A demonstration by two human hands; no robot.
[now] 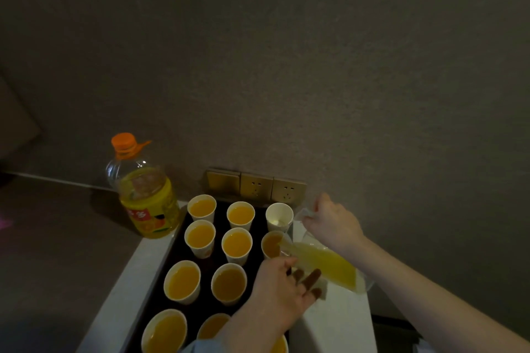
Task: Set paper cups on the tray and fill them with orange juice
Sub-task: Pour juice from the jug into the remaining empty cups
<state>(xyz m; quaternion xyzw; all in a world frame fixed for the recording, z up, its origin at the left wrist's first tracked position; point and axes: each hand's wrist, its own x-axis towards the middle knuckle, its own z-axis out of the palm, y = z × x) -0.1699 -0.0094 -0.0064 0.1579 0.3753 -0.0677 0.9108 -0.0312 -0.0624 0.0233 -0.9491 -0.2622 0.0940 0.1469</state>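
A dark tray (175,257) on a white stand holds several paper cups filled with orange juice (200,235). The back-right cup (279,216) is almost empty, with only a pale spot at its bottom. My right hand (332,223) grips the handle of a clear pitcher (329,265) of juice, tilted left so its spout sits over the right-column cup (272,244), which holds juice. My left hand (279,288) lies over the tray's right side, fingers spread against the pitcher's underside. It hides whatever stands beneath it.
A large plastic juice bottle (144,195) with an orange cap stands left of the tray's far corner. Gold wall sockets (255,188) sit just behind the tray. The white stand (129,275) is narrow, with dark floor to its left and right.
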